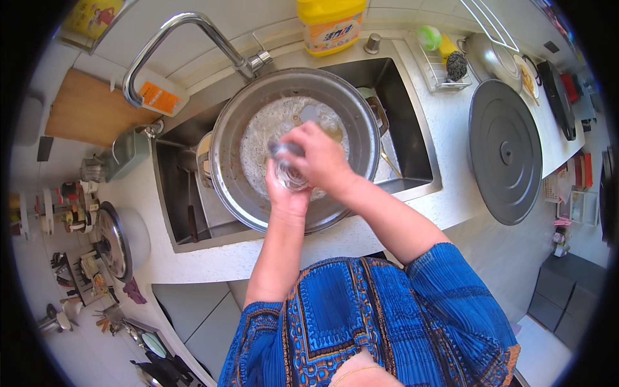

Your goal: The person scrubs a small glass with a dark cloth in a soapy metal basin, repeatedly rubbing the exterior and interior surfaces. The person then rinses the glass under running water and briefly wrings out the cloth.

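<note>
Over the wide metal pot [222,138], both my hands are close together. My left hand [284,197] is wrapped round a clear drinking glass [294,175] from below, tilting it. My right hand [320,155] curls over the glass's upper end, its fingers closed round a small grey thing [287,149] that is blurred; I cannot make out its kind. Cloudy, foamy water [258,122] lies in the pot beneath, with some round, pale shapes showing near its far side. The pot sits in the steel sink [412,138], covering most of it.
A curved tap [187,22] rises behind the pot. A yellow jug [330,26] stands at the back. On the right counter lie a big dark lid [506,151] and a rack [446,74] with scrubbers. A lidded pot [119,242] and a cutting board [93,109] are left.
</note>
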Demonstrator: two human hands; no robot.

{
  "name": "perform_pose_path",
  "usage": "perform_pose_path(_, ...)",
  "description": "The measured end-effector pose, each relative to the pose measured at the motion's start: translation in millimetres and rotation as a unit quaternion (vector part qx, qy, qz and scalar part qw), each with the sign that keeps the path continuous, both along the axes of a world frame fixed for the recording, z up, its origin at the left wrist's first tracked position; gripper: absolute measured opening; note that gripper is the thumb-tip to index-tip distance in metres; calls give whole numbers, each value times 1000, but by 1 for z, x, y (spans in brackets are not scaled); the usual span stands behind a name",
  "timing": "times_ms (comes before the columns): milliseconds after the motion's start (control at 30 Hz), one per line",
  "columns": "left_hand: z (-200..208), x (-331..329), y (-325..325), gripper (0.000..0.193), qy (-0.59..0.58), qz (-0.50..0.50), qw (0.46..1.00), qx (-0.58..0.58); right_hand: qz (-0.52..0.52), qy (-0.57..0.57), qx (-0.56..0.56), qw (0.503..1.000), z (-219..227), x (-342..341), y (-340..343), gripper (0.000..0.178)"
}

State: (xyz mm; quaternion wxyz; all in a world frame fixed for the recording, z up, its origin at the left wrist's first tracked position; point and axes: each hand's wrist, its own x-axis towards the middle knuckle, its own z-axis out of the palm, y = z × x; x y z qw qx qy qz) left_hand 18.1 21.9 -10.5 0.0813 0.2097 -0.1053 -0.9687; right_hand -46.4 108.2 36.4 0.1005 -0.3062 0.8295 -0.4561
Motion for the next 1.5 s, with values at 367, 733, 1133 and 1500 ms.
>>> perform_pose_path(367, -17, 6, -10, 45, 13, -23, 999, 29, -40, -22, 7, 999, -5, -11, 2, 19)
perform_pose_path(733, -17, 4, -8, 39, 108, -61, 992, 6, -43, -47, 3, 998, -9, -13, 4, 20)
perform_pose_path(1133, 3, -4, -3, 39, -25, 8, 999, -33, -52, -37, -3, 998, -8, -12, 8, 19)
perform_pose_path(1500, 1, -2, -5, 38, -1, -14, 1000, 2, -36, -62, 55, 996, -12, -19, 13, 24)
